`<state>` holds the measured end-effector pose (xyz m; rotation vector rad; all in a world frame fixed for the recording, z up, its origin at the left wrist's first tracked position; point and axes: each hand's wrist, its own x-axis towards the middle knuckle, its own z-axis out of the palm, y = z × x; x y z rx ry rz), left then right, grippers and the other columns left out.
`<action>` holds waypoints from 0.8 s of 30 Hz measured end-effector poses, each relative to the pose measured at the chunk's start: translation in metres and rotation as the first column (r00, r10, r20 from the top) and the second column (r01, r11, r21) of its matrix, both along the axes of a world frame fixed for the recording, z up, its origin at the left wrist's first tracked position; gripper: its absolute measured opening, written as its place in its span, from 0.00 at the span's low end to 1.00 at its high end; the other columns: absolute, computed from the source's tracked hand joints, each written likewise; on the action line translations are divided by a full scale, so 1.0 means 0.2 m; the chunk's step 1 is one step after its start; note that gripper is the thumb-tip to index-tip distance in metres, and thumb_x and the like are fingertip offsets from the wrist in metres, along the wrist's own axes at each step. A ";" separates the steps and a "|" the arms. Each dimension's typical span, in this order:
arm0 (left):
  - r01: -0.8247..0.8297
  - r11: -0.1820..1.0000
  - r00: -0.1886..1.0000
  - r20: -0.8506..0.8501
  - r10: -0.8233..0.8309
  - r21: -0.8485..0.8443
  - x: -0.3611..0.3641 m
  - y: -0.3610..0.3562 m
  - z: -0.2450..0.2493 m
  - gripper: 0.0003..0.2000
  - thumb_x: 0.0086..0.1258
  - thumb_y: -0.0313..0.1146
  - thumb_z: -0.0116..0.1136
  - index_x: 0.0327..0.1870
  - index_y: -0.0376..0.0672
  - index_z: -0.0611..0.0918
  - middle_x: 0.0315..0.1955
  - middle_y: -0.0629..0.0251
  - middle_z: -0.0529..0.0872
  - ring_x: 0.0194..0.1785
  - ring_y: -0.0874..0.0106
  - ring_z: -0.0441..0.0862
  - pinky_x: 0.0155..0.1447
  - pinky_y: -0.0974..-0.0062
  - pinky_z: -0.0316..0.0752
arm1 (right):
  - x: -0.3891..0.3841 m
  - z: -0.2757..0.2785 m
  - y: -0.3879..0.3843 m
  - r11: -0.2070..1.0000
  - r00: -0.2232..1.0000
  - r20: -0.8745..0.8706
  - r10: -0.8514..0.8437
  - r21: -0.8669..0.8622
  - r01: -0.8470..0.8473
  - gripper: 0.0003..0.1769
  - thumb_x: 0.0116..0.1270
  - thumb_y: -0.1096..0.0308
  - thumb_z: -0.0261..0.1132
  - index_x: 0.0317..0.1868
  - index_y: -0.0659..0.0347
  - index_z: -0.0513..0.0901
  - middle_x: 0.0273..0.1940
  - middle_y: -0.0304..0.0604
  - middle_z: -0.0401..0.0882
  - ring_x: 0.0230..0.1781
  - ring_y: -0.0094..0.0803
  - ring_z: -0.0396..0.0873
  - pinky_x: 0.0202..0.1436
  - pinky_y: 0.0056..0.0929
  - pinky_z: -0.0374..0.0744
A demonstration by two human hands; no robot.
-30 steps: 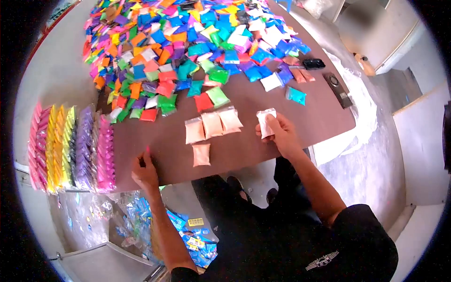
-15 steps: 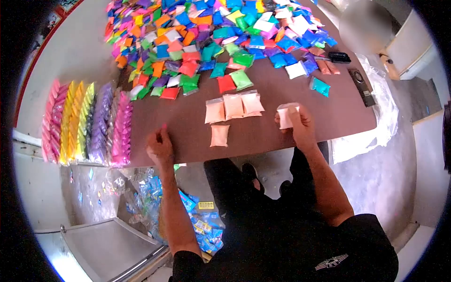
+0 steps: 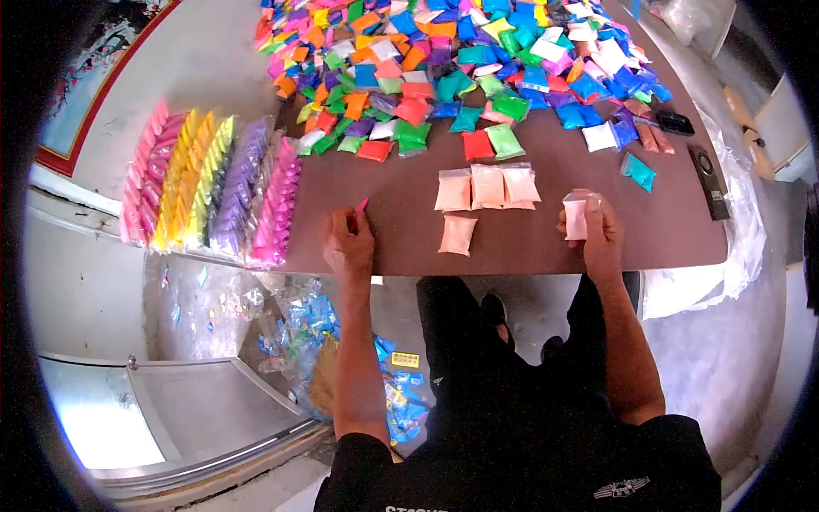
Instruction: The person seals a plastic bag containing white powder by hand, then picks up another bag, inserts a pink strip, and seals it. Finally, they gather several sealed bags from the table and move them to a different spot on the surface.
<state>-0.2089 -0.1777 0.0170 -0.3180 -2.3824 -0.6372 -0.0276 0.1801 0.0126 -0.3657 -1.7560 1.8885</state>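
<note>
My right hand (image 3: pixel 604 235) grips a small pale pink packet (image 3: pixel 576 218) upright near the front edge of the brown table (image 3: pixel 512 243). To its left lie more peach-pink packets: a side-by-side row (image 3: pixel 488 186) overlapping others underneath, and a single packet (image 3: pixel 458 235) just in front. My left hand (image 3: pixel 348 243) hovers by the table's front edge with fingers curled together. A small pointed bright pink thing (image 3: pixel 363 205) sticks out at its fingertips; its kind is too small to make out.
A large heap of colourful packets (image 3: pixel 409 85) covers the far side. Long clear bags of coloured packets (image 3: pixel 205 188) stand at the left. A black object (image 3: pixel 674 123), a teal packet (image 3: pixel 637 172) and a dark flat device (image 3: pixel 708 181) lie right. Wrappers (image 3: pixel 405 405) litter the floor.
The whole view has shifted, so the table and both hands appear further right. My right hand still holds the pale pink packet, now turned narrower to the camera. The packets on the table have not moved.
</note>
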 end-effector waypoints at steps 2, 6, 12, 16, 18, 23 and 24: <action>-0.006 1.000 1.000 0.021 0.006 0.014 -0.03 -0.02 -0.05 0.04 0.69 0.30 0.68 0.38 0.43 0.83 0.32 0.57 0.85 0.35 0.55 0.85 0.39 0.58 0.79 | 0.00 0.01 -0.01 0.999 1.000 -0.021 -0.020 -0.042 0.020 0.21 0.87 0.54 0.52 0.53 0.62 0.84 0.34 0.38 0.86 0.30 0.19 0.82 0.30 0.19 0.79; 0.080 0.997 0.996 -0.027 -0.080 -0.014 -0.03 -0.02 -0.03 0.05 0.68 0.31 0.68 0.37 0.42 0.84 0.32 0.57 0.85 0.36 0.54 0.85 0.39 0.57 0.79 | 0.00 -0.08 0.03 1.000 1.000 0.014 0.002 0.012 -0.002 0.22 0.87 0.54 0.50 0.53 0.63 0.84 0.34 0.38 0.86 0.28 0.19 0.80 0.29 0.19 0.77; 0.013 1.000 1.000 -0.023 -0.013 -0.017 0.02 0.01 -0.03 0.06 0.69 0.33 0.67 0.34 0.42 0.85 0.31 0.55 0.85 0.35 0.53 0.84 0.38 0.56 0.78 | -0.01 -0.07 0.00 0.993 1.000 -0.029 -0.005 0.117 0.009 0.22 0.87 0.54 0.50 0.48 0.63 0.84 0.32 0.36 0.84 0.25 0.17 0.76 0.25 0.18 0.72; 0.050 0.994 0.997 -0.056 -0.045 0.092 0.11 0.01 -0.01 0.07 0.70 0.34 0.67 0.34 0.41 0.86 0.28 0.55 0.84 0.33 0.52 0.84 0.38 0.56 0.78 | -0.02 -0.12 0.04 0.975 0.999 -0.008 -0.046 0.216 0.046 0.22 0.87 0.55 0.51 0.48 0.62 0.85 0.30 0.36 0.83 0.22 0.16 0.74 0.25 0.18 0.71; 0.126 0.977 0.992 -0.051 -0.119 0.174 0.23 0.08 0.02 0.07 0.71 0.34 0.67 0.35 0.41 0.86 0.30 0.55 0.86 0.34 0.56 0.85 0.39 0.60 0.79 | -0.02 -0.17 0.05 0.970 0.998 0.012 -0.069 0.236 0.064 0.20 0.87 0.56 0.52 0.47 0.62 0.85 0.30 0.35 0.82 0.23 0.16 0.74 0.25 0.19 0.72; 0.367 0.883 0.872 0.223 -0.436 0.292 0.70 0.56 0.24 0.09 0.71 0.34 0.70 0.45 0.41 0.87 0.35 0.56 0.88 0.35 0.63 0.86 0.41 0.64 0.82 | 0.01 -0.12 0.04 0.969 0.997 0.040 -0.068 0.242 0.056 0.17 0.84 0.60 0.54 0.48 0.65 0.84 0.37 0.43 0.85 0.36 0.32 0.82 0.41 0.32 0.79; 0.412 0.832 0.820 0.247 -0.516 0.372 0.76 0.67 0.22 0.11 0.71 0.35 0.70 0.48 0.40 0.86 0.37 0.56 0.88 0.36 0.63 0.87 0.41 0.65 0.82 | 0.01 -0.12 0.04 0.934 0.995 0.024 -0.102 0.345 0.087 0.16 0.84 0.61 0.55 0.48 0.65 0.83 0.38 0.44 0.85 0.37 0.34 0.81 0.42 0.33 0.79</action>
